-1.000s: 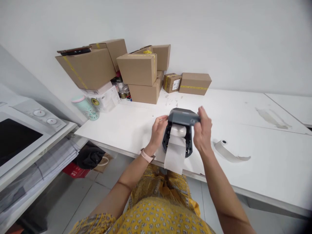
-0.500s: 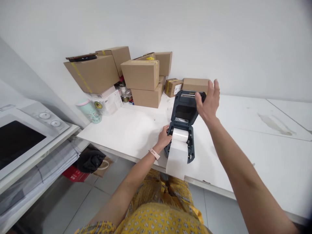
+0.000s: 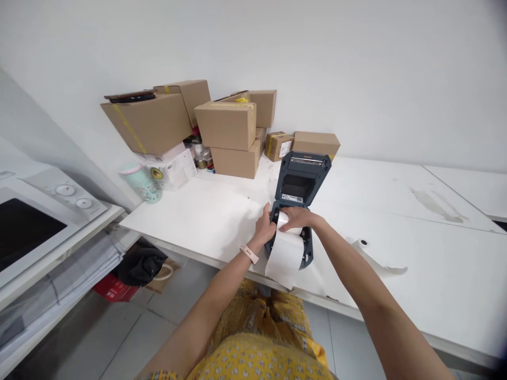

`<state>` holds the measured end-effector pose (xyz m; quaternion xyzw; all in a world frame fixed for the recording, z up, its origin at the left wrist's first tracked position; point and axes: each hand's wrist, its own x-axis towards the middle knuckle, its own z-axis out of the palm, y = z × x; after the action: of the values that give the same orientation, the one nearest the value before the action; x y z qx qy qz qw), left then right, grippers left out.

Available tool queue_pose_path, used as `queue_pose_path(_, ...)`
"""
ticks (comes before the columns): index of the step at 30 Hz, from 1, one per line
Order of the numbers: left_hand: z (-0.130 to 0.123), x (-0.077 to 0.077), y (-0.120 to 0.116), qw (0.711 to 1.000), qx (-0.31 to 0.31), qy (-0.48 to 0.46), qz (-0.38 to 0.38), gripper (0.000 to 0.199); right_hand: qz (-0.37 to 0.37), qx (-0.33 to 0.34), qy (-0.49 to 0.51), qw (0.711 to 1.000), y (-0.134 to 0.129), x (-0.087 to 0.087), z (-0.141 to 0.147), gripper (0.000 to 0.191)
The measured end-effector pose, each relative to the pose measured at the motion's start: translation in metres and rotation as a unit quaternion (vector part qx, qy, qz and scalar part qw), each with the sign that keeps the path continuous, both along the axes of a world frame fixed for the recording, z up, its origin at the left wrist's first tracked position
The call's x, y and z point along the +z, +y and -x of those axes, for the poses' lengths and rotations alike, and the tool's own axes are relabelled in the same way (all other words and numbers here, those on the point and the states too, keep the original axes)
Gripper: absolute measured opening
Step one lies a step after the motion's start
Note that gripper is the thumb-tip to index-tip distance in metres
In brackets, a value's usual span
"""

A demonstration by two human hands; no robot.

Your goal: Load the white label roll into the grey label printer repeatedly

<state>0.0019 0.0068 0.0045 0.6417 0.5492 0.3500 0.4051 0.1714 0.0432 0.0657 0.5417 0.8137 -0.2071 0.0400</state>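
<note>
A dark label printer [image 3: 322, 170] stands on the white table with its lid raised and tilted back. Inside its base lies a white paper roll [image 3: 282, 219], and a loose paper strip [image 3: 283, 259] hangs from it over the front toward the table edge. At the printer's left side, my left hand [image 3: 265, 227] grips the casing. My right hand [image 3: 296, 217] reaches into the base from the right, its fingers curled over the roll; it hides the roll's upper right part.
A small paper roll [image 3: 362, 244] with a trailing strip lies on the table [image 3: 206, 221] to the right. Cardboard boxes [image 3: 225, 125] are stacked at the back left. A mint tumbler [image 3: 143, 184] stands near a microwave [image 3: 43, 211] on the far left.
My right hand has come down from the raised lid onto the paper roll. My left hand stays at the printer's side. The small roll on the right now shows.
</note>
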Motion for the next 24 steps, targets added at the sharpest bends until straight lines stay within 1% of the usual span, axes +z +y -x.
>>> queue_pose_path(2, 0.000, 0.000, -0.001, 1.000, 0.001, -0.005, -0.001, 0.090, 0.026, 0.017, 0.006, 0.999, 0.002, 0.012, 0.000, 0.072)
queue_pose_path(4, 0.001, 0.000, -0.002, 1.000, 0.000, -0.006, -0.002, 0.089, 0.037, 0.035, 0.039, 0.998, -0.004, 0.027, -0.008, 0.072)
queue_pose_path(6, 0.001, 0.001, -0.003, 1.000, -0.002, -0.002, -0.002, 0.087, 0.030, 0.049, 0.124, 0.991, -0.018, 0.043, -0.026, 0.073)
queue_pose_path(7, 0.001, 0.002, -0.003, 1.000, -0.002, -0.001, 0.000, 0.085, 0.020, 0.050, 0.180, 0.982, -0.028, 0.050, -0.038, 0.072)
queue_pose_path(9, 0.001, 0.002, -0.003, 1.000, 0.001, -0.001, 0.008, 0.084, -0.011, 0.024, 0.285, 0.958, -0.051, 0.058, -0.067, 0.069)
queue_pose_path(11, 0.001, 0.000, -0.003, 1.000, 0.007, -0.005, 0.013, 0.083, -0.049, -0.040, 0.341, 0.938, -0.075, 0.057, -0.096, 0.066)
queue_pose_path(12, 0.000, -0.001, -0.002, 1.000, 0.010, -0.009, 0.013, 0.083, -0.063, -0.078, 0.354, 0.930, -0.085, 0.052, -0.110, 0.064)
queue_pose_path(14, 0.000, -0.003, -0.001, 1.000, 0.012, -0.016, 0.010, 0.083, -0.074, -0.157, 0.355, 0.919, -0.099, 0.035, -0.133, 0.059)
queue_pose_path(17, -0.001, -0.006, 0.001, 1.000, 0.013, -0.026, 0.004, 0.082, -0.064, -0.250, 0.333, 0.907, -0.104, -0.003, -0.150, 0.059)
queue_pose_path(19, -0.001, -0.008, 0.001, 0.999, 0.013, -0.032, 0.000, 0.082, -0.061, -0.277, 0.319, 0.904, -0.100, -0.028, -0.151, 0.058)
queue_pose_path(21, -0.001, -0.009, 0.002, 0.999, 0.015, -0.043, -0.001, 0.082, -0.067, -0.286, 0.311, 0.904, -0.095, -0.045, -0.146, 0.057)
queue_pose_path(22, -0.001, -0.010, 0.002, 0.999, 0.016, -0.050, 0.000, 0.082, -0.072, -0.284, 0.307, 0.905, -0.094, -0.049, -0.143, 0.056)
queue_pose_path(24, -0.002, -0.011, 0.002, 0.998, 0.019, -0.063, 0.004, 0.081, -0.084, -0.268, 0.299, 0.912, -0.093, -0.048, -0.142, 0.059)
